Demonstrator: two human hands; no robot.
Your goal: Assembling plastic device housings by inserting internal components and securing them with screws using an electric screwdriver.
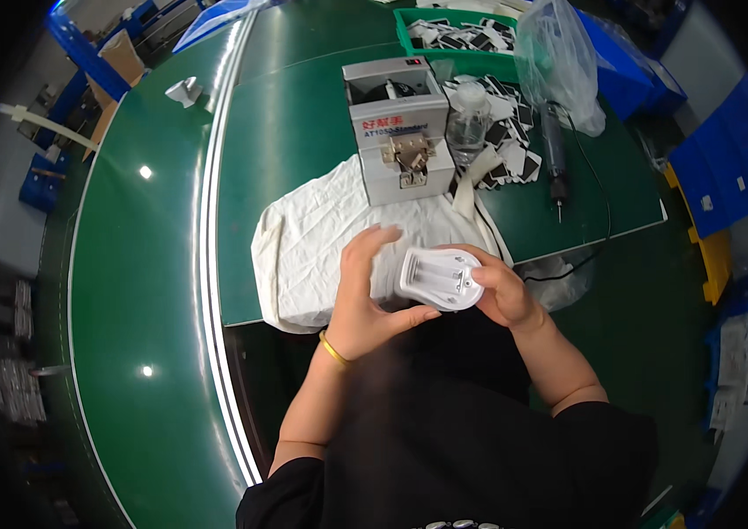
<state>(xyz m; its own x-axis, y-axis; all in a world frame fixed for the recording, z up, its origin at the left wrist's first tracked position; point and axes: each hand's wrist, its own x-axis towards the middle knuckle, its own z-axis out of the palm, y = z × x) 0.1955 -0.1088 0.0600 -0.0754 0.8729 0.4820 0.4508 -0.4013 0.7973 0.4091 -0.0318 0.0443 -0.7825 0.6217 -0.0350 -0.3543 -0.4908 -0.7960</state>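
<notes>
My right hand (504, 291) is closed on a white plastic housing (441, 278), rounded at one end, with a hollow like a battery compartment facing up. The thumb lies on its right edge and the fingers pass behind it. To the left of the housing my left hand (368, 295) stands open, thumb and fingers spread apart, its fingertips slightly blurred. Under and beyond both hands a white cloth (312, 242) covers the table's front edge. A grey tape-dispenser-like machine (402, 132) stands on the far part of that cloth.
Right of the machine are a clear bottle (469, 119) and a pile of black-and-white pieces (515, 145). An electric screwdriver (555, 159) with a cord lies farther right. A green bin (457, 55) stands at the back. Along the left runs a green conveyor belt (149, 282).
</notes>
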